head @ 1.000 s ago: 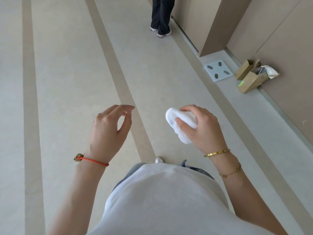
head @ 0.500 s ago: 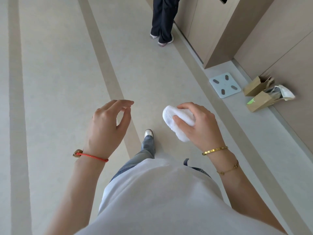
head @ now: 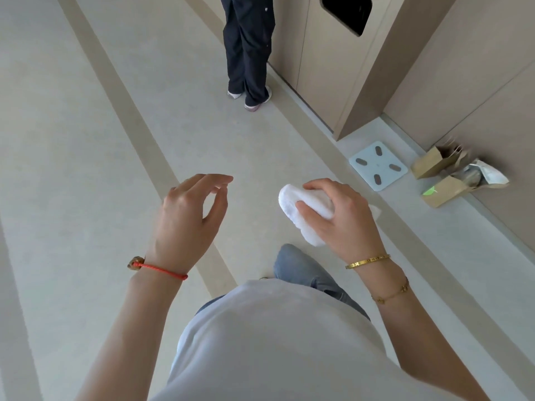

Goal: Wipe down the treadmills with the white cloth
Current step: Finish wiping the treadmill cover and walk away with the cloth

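My right hand (head: 344, 218) is closed around a bunched white cloth (head: 295, 204), held in front of my body at waist height. My left hand (head: 188, 218) hovers beside it, empty, with its fingers loosely curled and apart. A red cord sits on the left wrist and gold bracelets on the right. No treadmill is in view. Below the hands I see my light shirt and a jeans leg stepping forward over the pale floor.
A person in dark trousers (head: 249, 50) stands ahead by a tan wall panel (head: 324, 59). A white bathroom scale (head: 377, 166) lies on the floor to the right. Two brown paper bags (head: 445, 180) lean against the right wall. Darker stripes (head: 139, 123) run along the floor.
I have walked forward: the standing person, the scale and the bags are all closer. My legs have swapped steps. Both hands keep their pose, the cloth still held in the right.
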`<state>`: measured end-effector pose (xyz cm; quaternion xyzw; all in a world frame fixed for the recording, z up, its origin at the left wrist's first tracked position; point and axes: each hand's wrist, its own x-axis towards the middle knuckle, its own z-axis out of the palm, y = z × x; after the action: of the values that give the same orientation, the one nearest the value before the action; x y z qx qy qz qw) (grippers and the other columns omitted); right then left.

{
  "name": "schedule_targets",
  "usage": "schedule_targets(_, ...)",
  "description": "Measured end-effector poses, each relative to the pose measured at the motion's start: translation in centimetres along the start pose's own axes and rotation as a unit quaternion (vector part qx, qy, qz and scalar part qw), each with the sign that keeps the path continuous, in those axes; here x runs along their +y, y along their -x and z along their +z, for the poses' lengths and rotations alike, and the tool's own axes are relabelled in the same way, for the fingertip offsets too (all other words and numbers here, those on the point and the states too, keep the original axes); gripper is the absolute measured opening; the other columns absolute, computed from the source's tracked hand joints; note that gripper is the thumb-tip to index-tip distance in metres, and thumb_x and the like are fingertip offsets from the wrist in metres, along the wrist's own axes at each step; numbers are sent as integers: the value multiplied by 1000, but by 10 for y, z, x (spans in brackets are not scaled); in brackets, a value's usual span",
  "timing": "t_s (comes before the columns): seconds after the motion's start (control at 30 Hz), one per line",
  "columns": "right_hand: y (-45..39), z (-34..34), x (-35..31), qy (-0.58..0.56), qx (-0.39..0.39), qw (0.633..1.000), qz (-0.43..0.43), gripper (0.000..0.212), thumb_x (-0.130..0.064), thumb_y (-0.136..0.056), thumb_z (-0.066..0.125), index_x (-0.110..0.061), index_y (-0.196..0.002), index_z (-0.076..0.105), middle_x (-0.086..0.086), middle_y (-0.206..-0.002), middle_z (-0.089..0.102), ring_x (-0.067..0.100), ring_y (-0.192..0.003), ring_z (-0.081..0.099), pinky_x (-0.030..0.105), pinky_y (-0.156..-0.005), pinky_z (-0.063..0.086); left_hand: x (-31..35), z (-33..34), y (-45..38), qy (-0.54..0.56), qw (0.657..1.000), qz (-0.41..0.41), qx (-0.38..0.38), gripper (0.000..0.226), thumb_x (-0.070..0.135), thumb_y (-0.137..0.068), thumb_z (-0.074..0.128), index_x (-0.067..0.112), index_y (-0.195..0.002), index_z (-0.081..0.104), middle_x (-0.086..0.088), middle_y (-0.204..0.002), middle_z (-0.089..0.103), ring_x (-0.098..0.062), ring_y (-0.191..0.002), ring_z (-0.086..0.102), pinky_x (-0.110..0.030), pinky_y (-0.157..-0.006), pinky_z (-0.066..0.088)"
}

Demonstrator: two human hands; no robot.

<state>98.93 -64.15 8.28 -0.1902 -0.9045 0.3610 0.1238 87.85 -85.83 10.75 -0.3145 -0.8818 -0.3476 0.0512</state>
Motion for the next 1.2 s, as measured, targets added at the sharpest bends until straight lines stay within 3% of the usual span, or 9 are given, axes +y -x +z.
schedule_targets(0.23,-134,10,26,5,10,1000,21,25,-36,-86,66,-22,-107,64,-4,-94,67,18,-88,58,41,-80,50,-41,43,-139,7,1000,17,-24,21,8,-95,57,11,-110,71,-2,-100,72,-17,-92,70,-42,-75,57)
schedule_targets(0.53,-328,-20,58,17,32,999,34,24,-36,-87,65,-21,-106,64,-6,-93,67,17,-86,58,39,-79,49,-59,95,-344,6,998,56,-31,20,6,-95,57,9,-110,71,-3,-99,73,-20,-89,70,-38,-79,56)
schedule_targets(0.83,-470,-39,85,44,66,996,51,30,-45,-87,58,-24,-109,62,-7,-96,66,15,-88,57,35,-78,49,-73,139,-501,28,994,96,-49,20,5,-94,58,7,-110,71,-5,-97,73,-22,-88,70,-37,-82,56)
schedule_targets(1.0,-535,-34,101,48,81,991,93,35,-48,-86,55,-24,-111,62,-6,-98,66,15,-89,56,34,-81,48,-94,170,-586,32,987,132,-86,20,6,-94,59,8,-110,71,-5,-98,73,-21,-86,69,-29,-81,55)
schedule_targets(1.1,-578,-28,109,48,97,986,125,29,-42,-88,61,-23,-111,62,-5,-99,65,16,-91,55,36,-84,46,-107,187,-642,37,982,151,-105,20,4,-92,60,7,-109,71,-5,-92,71,-16,-75,63,-7,-76,45)
schedule_targets(1.2,-625,-23,114,51,113,981,152,28,-38,-88,63,-22,-111,62,-3,-100,65,19,-92,56,40,-86,45,-117,201,-702,43,976,174,-124,20,3,-93,58,7,-108,71,-5,-89,70,-13,-69,58,-4,-70,40)
